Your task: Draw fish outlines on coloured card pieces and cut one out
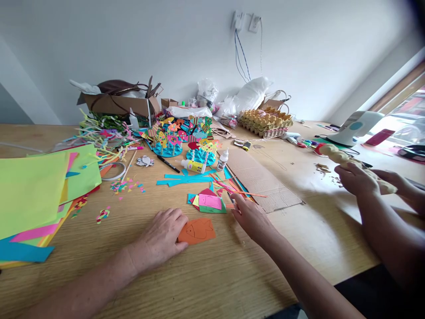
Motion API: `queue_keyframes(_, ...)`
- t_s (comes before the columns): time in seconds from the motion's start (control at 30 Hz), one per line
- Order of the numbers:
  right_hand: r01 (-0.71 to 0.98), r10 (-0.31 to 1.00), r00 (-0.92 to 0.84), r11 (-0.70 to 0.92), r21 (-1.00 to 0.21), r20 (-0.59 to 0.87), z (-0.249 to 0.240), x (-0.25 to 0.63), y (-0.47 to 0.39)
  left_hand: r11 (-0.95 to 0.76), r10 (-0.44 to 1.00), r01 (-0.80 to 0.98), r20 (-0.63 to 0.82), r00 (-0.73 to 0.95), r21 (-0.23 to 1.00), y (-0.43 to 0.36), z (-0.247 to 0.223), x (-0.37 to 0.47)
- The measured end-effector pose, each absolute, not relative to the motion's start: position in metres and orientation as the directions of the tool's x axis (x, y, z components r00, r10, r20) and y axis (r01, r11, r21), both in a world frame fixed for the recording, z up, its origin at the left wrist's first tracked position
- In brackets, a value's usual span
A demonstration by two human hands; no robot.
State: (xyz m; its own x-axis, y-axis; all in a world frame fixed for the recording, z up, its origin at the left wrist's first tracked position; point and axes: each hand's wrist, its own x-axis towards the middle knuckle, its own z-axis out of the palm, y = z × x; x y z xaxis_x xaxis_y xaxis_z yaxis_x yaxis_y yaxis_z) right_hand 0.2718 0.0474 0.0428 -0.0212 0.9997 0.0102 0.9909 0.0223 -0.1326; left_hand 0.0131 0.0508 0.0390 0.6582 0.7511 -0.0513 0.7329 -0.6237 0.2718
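Observation:
An orange paper piece point(199, 231) with a fish drawn in dark line lies flat on the table. My left hand point(168, 230) holds its left edge, with thumb and fingers over that side. My right hand point(252, 217) is closed beside the paper strips point(229, 188); a thin dark object shows at its fingertips, too small to name. Just left of those fingertips is a small stack of coloured paper pieces, a pink one point(210, 201) on top. Blue paper strips point(186, 178) lie farther back.
Behind stand a glue bottle point(222, 160), a yellow-labelled glue tube point(193, 166) and paper fish on blue bases point(168, 149). Cardboard point(262, 177) lies right of centre, coloured sheets point(29, 190) at left. At right, another person's hands point(357, 179) hold a pale lumpy piece point(335, 155).

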Motion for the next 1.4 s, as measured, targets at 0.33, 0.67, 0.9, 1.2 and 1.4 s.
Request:
queue_keyframes(0.33,0.994,1.000,-0.019,0.019,-0.111,0.000,0.044,0.272,0.062,-0.617,0.759,0.740,-0.045,0.649,0.268,0.051,0.040,0.013)
queue_keyframes(0.67,0.920,0.968,-0.251,0.233,-0.314,-0.017,0.060,0.247,0.044,-0.629,0.755,0.724,0.002,0.655,0.284,0.046,0.040,0.013)
queue_keyframes(0.9,0.763,0.950,-0.285,0.143,-0.631,-0.129,0.064,0.231,0.040,-0.659,0.740,0.699,0.072,0.669,0.279,0.039,0.038,0.009)
queue_keyframes(1.2,0.033,0.936,-0.273,-0.221,-0.975,-0.221,0.051,0.217,0.022,-0.765,0.638,0.487,0.391,0.663,0.422,0.026,0.032,0.000)
queue_keyframes(1.4,-0.074,0.985,-0.132,-0.121,-0.990,-0.111,0.049,0.215,0.011,-0.076,0.922,0.201,-0.008,0.388,0.977,0.011,0.040,0.001)
